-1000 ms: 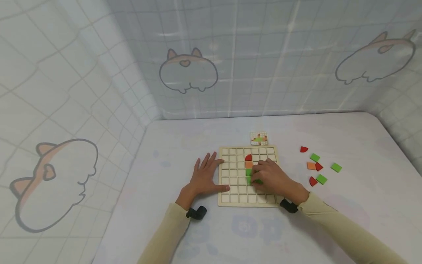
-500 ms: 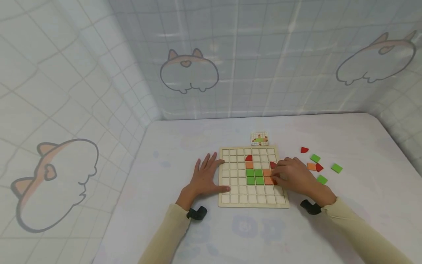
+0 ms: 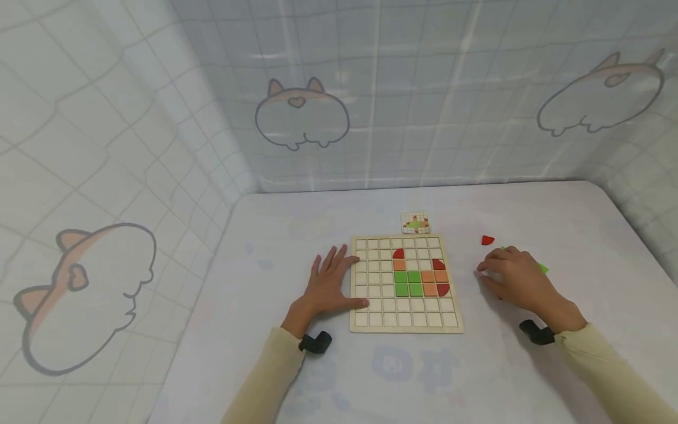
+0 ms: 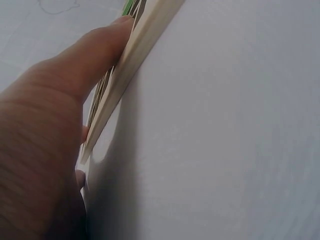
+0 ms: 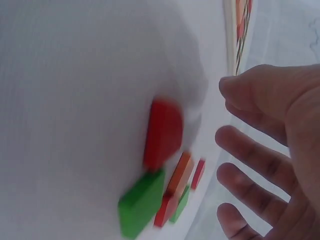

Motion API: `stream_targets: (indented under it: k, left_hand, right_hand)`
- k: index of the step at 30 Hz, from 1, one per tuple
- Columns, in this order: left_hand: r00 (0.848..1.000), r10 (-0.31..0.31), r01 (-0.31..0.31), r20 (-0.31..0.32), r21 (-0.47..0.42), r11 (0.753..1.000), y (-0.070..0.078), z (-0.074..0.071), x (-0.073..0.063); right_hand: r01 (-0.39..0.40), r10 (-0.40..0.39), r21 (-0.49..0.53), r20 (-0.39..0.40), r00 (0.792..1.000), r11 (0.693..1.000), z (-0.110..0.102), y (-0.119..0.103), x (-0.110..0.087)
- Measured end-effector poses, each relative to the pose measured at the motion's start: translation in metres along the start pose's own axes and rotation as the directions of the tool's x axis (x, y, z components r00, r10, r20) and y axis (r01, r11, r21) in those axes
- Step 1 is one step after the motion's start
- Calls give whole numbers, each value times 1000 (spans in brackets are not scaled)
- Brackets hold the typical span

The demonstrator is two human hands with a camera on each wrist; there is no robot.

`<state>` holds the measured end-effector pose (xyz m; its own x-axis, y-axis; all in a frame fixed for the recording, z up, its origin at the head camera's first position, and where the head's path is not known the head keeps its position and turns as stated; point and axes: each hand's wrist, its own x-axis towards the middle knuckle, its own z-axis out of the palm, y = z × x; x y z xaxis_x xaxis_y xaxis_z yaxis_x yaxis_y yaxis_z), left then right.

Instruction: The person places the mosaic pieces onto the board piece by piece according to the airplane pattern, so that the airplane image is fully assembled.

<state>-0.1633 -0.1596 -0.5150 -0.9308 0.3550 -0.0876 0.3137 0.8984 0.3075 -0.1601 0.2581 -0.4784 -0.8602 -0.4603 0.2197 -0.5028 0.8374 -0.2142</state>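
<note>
A square wooden grid board (image 3: 376, 327) lies on the table. Red quarter-round tiles and orange and green square tiles, such as this green tile (image 3: 401, 289), fill some of its cells. My left hand (image 3: 327, 287) spreads its fingers at the board's left side, and in the left wrist view the thumb (image 4: 102, 47) rests over the edge. To the right of the board, my right hand (image 3: 521, 282) hovers over loose tiles with nothing seen between its loosely bent fingers. Below it in the right wrist view are a red quarter-round tile (image 5: 164, 131) and a green square tile (image 5: 142, 202).
A small pattern card (image 3: 415, 223) lies just beyond the board's far edge. Another red tile (image 3: 487, 240) sits beyond my right hand, which hides most loose tiles from the head view. Tiled-print curtain walls (image 3: 434, 118) enclose the table's back and sides.
My right hand has moved off the board to the loose tiles on the right. A red quarter-round tile it was touching now sits in a right-hand cell. The left hand has stayed still.
</note>
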Motion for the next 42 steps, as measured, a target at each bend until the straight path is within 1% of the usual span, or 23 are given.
stream_targets:
  k: [3, 7, 10, 14, 16, 18, 21, 24, 29, 34, 38, 42]
  left_hand:
    - [1000, 10, -10, -1, -9, 1000, 0, 0, 1]
    - [1000, 16, -16, 0, -12, 1000, 0, 2, 1]
    - [1000, 11, -11, 2, -7, 1000, 0, 3, 1]
    - [1000, 8, -8, -1, -6, 1000, 1, 2, 2]
    - [1000, 7, -7, 2, -3, 1000, 1, 1, 2]
    - [1000, 5, -5, 8, -2, 1000, 2, 0, 2]
    - [1000, 7, -7, 14, -10, 1000, 3, -2, 2]
    - [1000, 16, -16, 10, -13, 1000, 3, -2, 1]
    - [1000, 21, -21, 8, -13, 1000, 2, -2, 1]
    - [1000, 15, -15, 14, 1, 1000, 1, -2, 1]
    - [1000, 14, -14, 12, 8, 1000, 0, -1, 1]
    - [1000, 17, -17, 5, 7, 1000, -1, 0, 0]
  right_hand:
    - [-38, 38, -18, 0, 999, 999, -4, 8, -5]
    - [-65, 65, -39, 1, 998, 997, -6, 20, -10]
    - [-46, 45, -48, -18, 999, 998, -5, 28, -11]
    - [-22, 18, -50, -68, 998, 999, -4, 35, -10]
    - [-15, 11, -51, -78, 997, 999, -2, 36, -8]
    - [-8, 4, -59, -67, 998, 998, -1, 33, -5]
    - [6, -9, -69, -38, 999, 998, 2, 24, 1]
    - [32, -34, -64, -28, 999, 997, 6, 9, 8]
    - [110, -110, -11, -69, 992, 994, 16, -19, 22]
    - [200, -196, 45, -92, 976, 979, 22, -45, 36]
    - [292, -281, 87, -115, 953, 953, 28, -69, 42]
    - [399, -376, 157, -155, 914, 904, 38, -92, 43]
